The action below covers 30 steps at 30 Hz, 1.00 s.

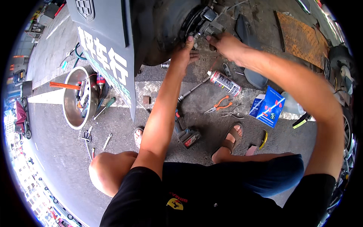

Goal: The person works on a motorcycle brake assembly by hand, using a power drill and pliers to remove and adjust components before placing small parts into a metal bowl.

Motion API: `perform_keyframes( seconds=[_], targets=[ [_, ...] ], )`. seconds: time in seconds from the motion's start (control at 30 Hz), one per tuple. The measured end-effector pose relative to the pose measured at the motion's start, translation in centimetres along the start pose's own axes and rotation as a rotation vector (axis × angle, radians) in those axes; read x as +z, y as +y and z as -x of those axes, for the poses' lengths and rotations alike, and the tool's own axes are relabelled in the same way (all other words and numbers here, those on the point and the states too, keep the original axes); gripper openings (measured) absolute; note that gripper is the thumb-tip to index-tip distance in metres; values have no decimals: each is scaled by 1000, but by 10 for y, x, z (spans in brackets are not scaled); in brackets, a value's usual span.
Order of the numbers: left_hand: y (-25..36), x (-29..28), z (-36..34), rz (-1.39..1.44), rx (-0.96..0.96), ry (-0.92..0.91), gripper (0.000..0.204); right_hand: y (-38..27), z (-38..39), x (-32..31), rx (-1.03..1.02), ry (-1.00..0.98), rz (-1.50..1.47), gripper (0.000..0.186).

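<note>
Both arms reach up to a dark wheel and hub area [170, 22] under a grey body panel [113, 41] of a vehicle. At its right side is a metal assembly that looks like a brake caliper [209, 27]. My left hand [186, 53] is at its lower edge, thumb up against it and fingers curled beneath; what they hold is hidden. My right hand [227, 46] grips the assembly's lower right side between thumb and fingers, the fingertips partly hidden.
On the ground lie a spray can [225, 82], orange-handled pliers [218, 104], a long ratchet [193, 89], a cordless power tool [186, 134] and a blue box [269, 107]. Left stands a steel bowl [69, 109] of tools. A rusty sheet [300, 38] lies far right.
</note>
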<state>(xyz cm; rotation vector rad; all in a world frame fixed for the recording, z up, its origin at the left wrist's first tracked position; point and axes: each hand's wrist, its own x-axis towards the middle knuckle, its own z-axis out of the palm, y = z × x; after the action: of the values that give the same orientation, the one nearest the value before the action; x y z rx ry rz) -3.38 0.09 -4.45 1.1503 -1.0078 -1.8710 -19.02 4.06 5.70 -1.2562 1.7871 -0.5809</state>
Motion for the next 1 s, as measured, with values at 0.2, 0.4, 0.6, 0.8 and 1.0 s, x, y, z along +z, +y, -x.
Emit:
perform_keyframes(
  seconds=[0.2,0.4,0.6,0.8,1.0],
  targets=[
    [-1,4,7,-36,12,4,67,67,25,11,-141,58,-157,42],
    [1,-3,5,3,-11,-27,64,96,-18,51,-376,127,-305,44],
    [-3,-7,-1,-2,-16,-41,58,101,-32,78,-397,117,-510,38],
    [-1,-2,3,-21,-13,5,54,101,-43,82,-381,91,-620,38],
    [-2,-3,4,-48,-37,31,61,103,-56,80,-432,57,-668,36]
  ],
)
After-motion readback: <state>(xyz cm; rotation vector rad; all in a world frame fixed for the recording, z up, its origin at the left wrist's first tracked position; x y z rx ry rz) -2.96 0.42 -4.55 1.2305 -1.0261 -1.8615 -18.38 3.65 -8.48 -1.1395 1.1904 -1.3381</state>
